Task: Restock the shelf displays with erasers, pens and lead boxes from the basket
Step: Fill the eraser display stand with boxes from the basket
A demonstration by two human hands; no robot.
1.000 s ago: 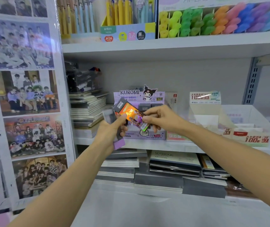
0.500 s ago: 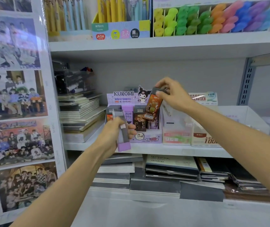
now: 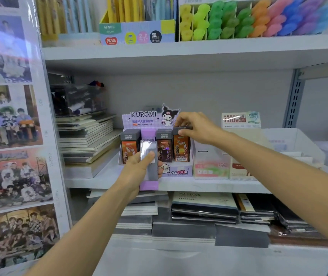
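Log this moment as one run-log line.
right hand pinches orange lead box top, Kuromi display rightmost slot | left hand holds purple-ended lead box in front

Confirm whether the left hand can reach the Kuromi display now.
Likely yes: the left hand, holding a lead box, is just before the Kuromi display; the right hand is off at its rightmost column.

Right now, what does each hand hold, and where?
Left hand grips a purple lead box around its middle; right hand pinches an orange lead box by its dark top.
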